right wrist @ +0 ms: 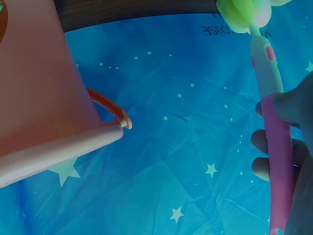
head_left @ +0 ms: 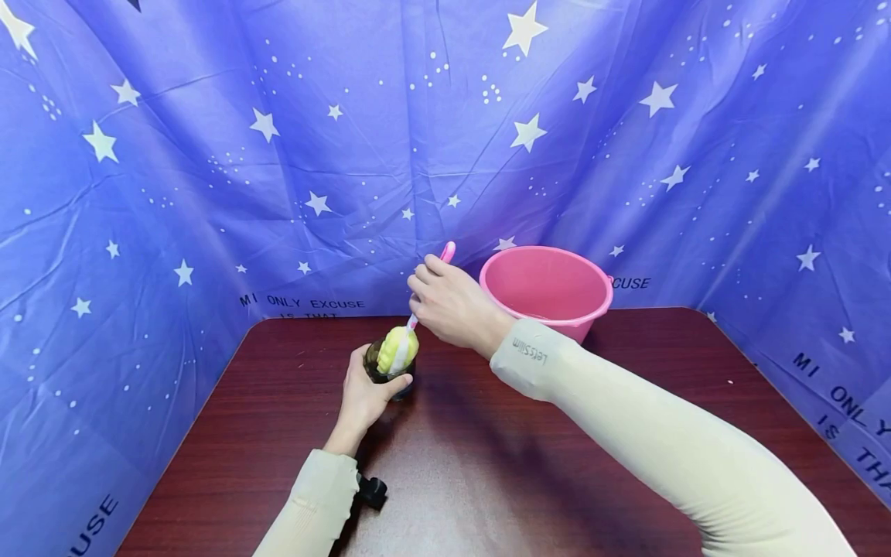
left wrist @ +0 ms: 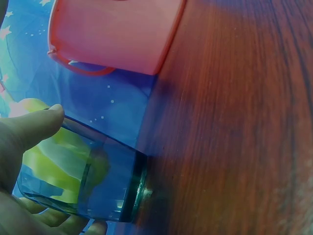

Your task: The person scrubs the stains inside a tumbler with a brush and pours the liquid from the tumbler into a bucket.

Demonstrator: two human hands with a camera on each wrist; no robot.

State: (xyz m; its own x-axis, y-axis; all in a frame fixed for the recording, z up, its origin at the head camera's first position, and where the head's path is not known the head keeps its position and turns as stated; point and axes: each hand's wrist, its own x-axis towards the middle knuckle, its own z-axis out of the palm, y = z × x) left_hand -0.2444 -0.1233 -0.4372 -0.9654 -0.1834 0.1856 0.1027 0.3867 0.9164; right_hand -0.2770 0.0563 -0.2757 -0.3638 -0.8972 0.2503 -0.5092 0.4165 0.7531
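My left hand [head_left: 369, 392] grips a dark, see-through glass [left wrist: 110, 171] around its side, thumb near the rim. In the left wrist view the glass tilts, with its base edge right at the wooden table. A bottle brush with a yellow-green sponge head [head_left: 397, 350] is partly inside the glass; the sponge shows through the wall. My right hand [head_left: 452, 302] holds the brush by its pink and white handle [right wrist: 278, 152], fingers wrapped around it. The handle slants up and to the right from the glass in the head view.
A pink bucket [head_left: 546, 282] with a side handle stands at the table's back edge, right of the right hand. A black strap piece [head_left: 372, 492] shows by the left wrist. Blue star-printed cloth [head_left: 418, 155] surrounds the dark red wooden table [head_left: 473, 480].
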